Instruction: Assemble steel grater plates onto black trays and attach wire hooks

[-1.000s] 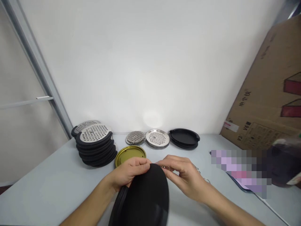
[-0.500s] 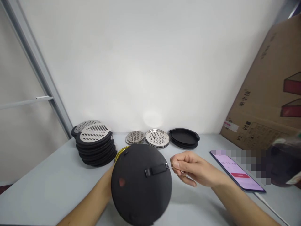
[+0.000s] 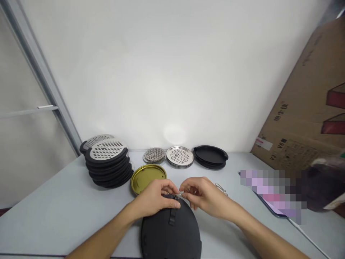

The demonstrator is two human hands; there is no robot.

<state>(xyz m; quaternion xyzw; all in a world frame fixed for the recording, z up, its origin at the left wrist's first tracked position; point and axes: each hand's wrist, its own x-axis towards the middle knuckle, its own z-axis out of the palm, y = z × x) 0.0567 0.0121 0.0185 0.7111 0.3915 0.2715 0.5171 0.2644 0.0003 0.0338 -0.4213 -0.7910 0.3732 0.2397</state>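
Note:
A round black disc (image 3: 172,241), with a short black strap-like tab (image 3: 172,217) on its face, is tilted towards me at the front of the table. My left hand (image 3: 157,196) grips its top edge beside the tab, thumb on the face and fingers behind. The thumb and fingers of my right hand (image 3: 203,196) pinch a small metal wire loop (image 3: 178,196) at the tab's end. Just behind that hand, a bent wire piece (image 3: 221,187) lies on the table. A gold-coloured round dish (image 3: 147,176) sits behind my left hand.
To the left stands a stack of black-rimmed perforated discs (image 3: 107,169). Along the wall are small metal mesh discs (image 3: 154,155), silver perforated plates (image 3: 179,157) and black round trays (image 3: 210,157). A cabled phone (image 3: 269,205), dark container (image 3: 323,185) and cardboard box (image 3: 302,108) occupy the right.
The black disc has dropped lower and turned, so its tab points away from me. My left hand has come from behind it to the top edge. My right hand has moved left beside it.

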